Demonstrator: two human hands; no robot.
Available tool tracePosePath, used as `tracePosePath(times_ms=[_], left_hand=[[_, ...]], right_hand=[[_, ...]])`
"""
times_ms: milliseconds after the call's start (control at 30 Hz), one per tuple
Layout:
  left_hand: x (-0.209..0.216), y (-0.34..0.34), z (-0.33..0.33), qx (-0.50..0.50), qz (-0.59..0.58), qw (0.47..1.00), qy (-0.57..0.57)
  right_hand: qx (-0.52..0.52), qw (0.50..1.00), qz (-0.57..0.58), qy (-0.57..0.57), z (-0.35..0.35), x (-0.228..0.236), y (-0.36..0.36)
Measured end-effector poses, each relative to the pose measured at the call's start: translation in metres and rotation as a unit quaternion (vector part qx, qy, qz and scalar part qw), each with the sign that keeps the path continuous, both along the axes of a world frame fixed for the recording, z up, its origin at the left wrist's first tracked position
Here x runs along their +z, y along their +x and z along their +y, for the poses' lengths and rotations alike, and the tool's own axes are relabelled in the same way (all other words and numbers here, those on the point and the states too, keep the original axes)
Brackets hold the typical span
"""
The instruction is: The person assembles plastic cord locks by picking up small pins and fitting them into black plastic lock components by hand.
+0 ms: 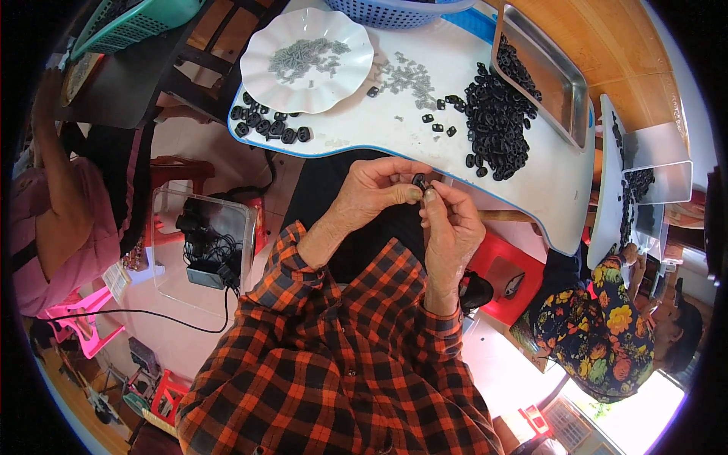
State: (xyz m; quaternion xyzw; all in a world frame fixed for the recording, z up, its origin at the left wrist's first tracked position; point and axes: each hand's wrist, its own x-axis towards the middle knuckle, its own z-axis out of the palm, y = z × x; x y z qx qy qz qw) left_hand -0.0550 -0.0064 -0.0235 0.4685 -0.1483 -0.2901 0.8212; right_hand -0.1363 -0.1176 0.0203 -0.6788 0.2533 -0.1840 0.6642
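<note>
In front of my body, just off the table's near edge, my left hand (pixel 373 191) pinches a small black plastic piece (pixel 419 180) between thumb and fingers. My right hand (pixel 450 227) meets it there, thumb and forefinger pressed together at the same piece; whether they hold a second small part is hidden. Beyond the hands, a white wavy-edged plate (pixel 258 76) bears many small translucent grey pieces (pixel 309 59). More translucent pieces (pixel 407 79) lie loose beside it. A large heap of black plastic pieces (pixel 497 125) spreads at the right, and a smaller black group (pixel 273 127) sits below the plate.
A metal tray (pixel 580 114) leans over the black heap. A blue basket (pixel 402 14) stands at the back. A clear bin with cables (pixel 203 250) rests at left, near a red stool (pixel 504 277) on the right. Other people (pixel 599 330) sit on both sides.
</note>
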Motion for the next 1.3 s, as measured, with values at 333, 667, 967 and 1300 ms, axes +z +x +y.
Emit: tracePosePath(times_ms=[333,667,967,1300], left_hand=[[-0.0019,0.0013,0.0003,-0.006,0.025,1.0,-0.01],[-0.0028,0.002,-0.0004,0.001,0.069,0.996,-0.06],[-0.0007,0.0021,0.0021,0.004,0.038,0.999,-0.009],[-0.0049,0.0031,0.0048,-0.021,0.119,0.991,-0.064]], right_hand=[[-0.019,1.0,-0.006,0.008,-0.001,-0.0012,0.0005],[-0.026,1.0,-0.011,0.005,-0.0023,-0.0048,-0.0003],[-0.032,0.999,-0.007,0.008,-0.0024,-0.0017,0.0004],[-0.034,0.999,0.003,0.01,-0.0023,-0.0046,-0.0034]])
